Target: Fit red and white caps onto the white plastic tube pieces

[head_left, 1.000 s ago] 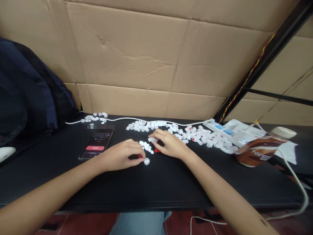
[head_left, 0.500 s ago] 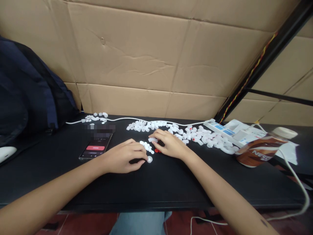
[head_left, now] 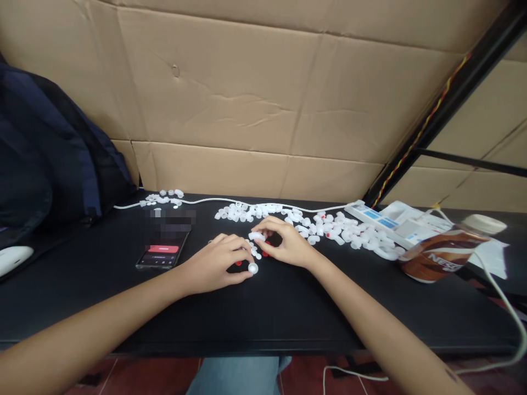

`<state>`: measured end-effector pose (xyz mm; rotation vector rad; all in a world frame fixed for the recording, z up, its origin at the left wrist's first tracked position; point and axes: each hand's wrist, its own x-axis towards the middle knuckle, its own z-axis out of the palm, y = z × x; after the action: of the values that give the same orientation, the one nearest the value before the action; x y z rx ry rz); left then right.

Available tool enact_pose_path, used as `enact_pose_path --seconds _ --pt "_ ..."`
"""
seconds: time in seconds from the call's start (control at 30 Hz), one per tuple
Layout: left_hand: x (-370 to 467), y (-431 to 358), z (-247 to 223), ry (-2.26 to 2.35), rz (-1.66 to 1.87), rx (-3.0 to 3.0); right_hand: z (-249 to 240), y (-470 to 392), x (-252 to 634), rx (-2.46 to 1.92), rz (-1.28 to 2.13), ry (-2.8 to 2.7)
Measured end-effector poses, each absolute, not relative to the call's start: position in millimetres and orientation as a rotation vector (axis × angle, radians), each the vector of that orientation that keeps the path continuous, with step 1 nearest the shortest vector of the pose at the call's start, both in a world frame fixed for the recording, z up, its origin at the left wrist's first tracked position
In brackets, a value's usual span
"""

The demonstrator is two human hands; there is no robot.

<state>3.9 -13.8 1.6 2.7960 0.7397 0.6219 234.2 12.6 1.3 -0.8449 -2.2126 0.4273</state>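
Note:
My left hand [head_left: 224,260] rests low over the black table, thumb and fingertips closed on a small round white cap [head_left: 253,268]. Just to its right, my right hand [head_left: 284,241] pinches a larger white plastic piece [head_left: 257,236] between thumb and index finger. Small white discs [head_left: 256,252] lie between the two hands, partly covered by the fingers. Red pieces [head_left: 267,249] sit under my right hand, and one red piece [head_left: 239,263] shows beneath my left. Beyond my right hand a pile of white plastic pieces [head_left: 341,227] spreads to the right.
A phone [head_left: 160,255] lies left of my left hand, near a dark backpack [head_left: 61,148] and a white object [head_left: 14,259]. More white pieces [head_left: 164,198] sit at the back left. A brown bottle [head_left: 447,249], papers [head_left: 407,219] and a white cable [head_left: 214,199] are also on the table.
My left hand has shifted slightly right over the small discs, and a red piece now shows under it. My right hand still pinches the white piece, its fingers slightly raised.

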Motion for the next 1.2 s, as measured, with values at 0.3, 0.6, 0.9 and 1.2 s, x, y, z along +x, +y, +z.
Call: enact_pose_path --seconds 0.3,0.6,0.9,1.2 --pt "0.8 -7.9 2.5 0.99 0.865 2.571 8.5 2.1 224.9 -0.668 0.757 -2.092" --pt "2.1 -9.4 2.5 0.934 0.956 2.357 5.5 0.9 221.5 -0.641 0.834 -2.105" --pt "3.6 -7.6 1.7 0.895 0.978 2.256 3.6 1.3 222.3 -0.634 0.858 -2.085" --pt "0.1 -9.3 -1.2 0.814 1.12 2.395 4.7 -0.6 222.1 -0.664 0.948 -2.035"
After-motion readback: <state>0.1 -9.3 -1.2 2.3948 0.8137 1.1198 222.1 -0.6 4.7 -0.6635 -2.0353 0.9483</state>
